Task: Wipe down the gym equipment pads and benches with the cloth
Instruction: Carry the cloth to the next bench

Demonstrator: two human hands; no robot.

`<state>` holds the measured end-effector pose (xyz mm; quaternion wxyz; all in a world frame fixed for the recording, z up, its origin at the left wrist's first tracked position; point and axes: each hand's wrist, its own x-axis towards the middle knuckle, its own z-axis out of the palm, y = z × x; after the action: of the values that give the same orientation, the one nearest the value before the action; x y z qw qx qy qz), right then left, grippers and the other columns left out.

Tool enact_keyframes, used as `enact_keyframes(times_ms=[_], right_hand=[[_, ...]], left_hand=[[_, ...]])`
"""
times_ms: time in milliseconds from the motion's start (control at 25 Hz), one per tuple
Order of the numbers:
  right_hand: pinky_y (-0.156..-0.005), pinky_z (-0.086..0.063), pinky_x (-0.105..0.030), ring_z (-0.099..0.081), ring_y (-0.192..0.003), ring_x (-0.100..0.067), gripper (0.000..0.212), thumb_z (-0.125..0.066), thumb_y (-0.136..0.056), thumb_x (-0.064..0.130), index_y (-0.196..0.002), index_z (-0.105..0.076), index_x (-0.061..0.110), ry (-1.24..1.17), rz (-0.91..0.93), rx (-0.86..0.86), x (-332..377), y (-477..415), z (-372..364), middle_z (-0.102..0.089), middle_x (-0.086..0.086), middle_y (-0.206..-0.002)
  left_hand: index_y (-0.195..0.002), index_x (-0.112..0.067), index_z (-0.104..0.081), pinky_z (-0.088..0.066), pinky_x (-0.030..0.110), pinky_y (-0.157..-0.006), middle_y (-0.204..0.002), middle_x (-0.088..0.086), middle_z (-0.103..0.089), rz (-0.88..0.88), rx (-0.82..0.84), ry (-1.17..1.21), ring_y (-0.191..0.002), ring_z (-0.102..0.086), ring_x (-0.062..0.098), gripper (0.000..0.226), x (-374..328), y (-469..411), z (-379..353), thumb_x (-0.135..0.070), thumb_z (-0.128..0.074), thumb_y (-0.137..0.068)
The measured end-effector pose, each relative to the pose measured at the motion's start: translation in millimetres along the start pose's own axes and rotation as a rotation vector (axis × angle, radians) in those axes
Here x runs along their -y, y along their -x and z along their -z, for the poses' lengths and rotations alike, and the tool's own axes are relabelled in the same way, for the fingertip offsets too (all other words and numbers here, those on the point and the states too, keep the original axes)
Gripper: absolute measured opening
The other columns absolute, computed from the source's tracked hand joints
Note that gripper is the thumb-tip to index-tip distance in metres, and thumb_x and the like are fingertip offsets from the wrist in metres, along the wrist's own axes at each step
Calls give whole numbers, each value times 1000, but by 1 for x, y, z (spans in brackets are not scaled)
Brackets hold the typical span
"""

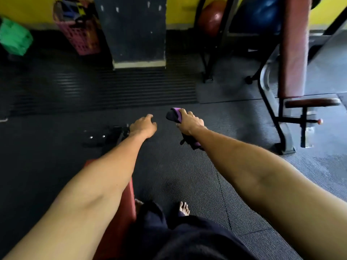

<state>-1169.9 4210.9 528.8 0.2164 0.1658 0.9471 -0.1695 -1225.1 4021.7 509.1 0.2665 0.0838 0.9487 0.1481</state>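
My right hand grips a dark cloth with a purple edge, held out over the black rubber floor. One end of the cloth hangs below my wrist. My left hand is stretched forward beside it, fingers loosely curled and holding nothing. A red padded bench lies under my left forearm, mostly hidden by the arm. To the right stands a second bench with a tall maroon back pad and a small maroon seat pad on a black steel frame.
A black plyo box stands ahead against the yellow wall. A pink basket and a green bag sit at the far left. Red and blue exercise balls rest behind a black rack. My bare feet are on the mat.
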Motion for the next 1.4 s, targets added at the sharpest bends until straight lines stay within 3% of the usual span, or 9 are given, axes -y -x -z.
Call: enact_keyframes(times_ms=[480, 880, 1400], right_hand=[[-97, -42, -46, -57, -123, -38, 65, -60, -98, 40, -153, -28, 26, -165, -323, -259, -167, 61, 127, -49, -12, -140], [-105, -43, -48, -53, -132, -36, 72, -64, -94, 47, -153, -28, 27, -249, -543, -395, -252, 67, 189, -47, -12, -146], [-98, -44, -43, -57, -128, -35, 65, -62, -94, 51, -148, -33, 29, -309, -617, -430, -431, -34, 295, -51, -10, -141]], left_hand=[[-155, -31, -32, -39, 44, -104, -155, 7, -43, -364, 62, -159, -137, -45, 33, 54, -247, -13, 18, -45, -40, -103], [-155, -30, -33, -38, 47, -106, -155, 8, -43, -608, 109, -286, -138, -45, 32, 56, -376, -37, 34, -39, -43, -101], [-148, -32, -44, -40, 40, -105, -149, 6, -50, -668, 79, -360, -134, -50, 30, 53, -609, -133, 24, -36, -48, -96]])
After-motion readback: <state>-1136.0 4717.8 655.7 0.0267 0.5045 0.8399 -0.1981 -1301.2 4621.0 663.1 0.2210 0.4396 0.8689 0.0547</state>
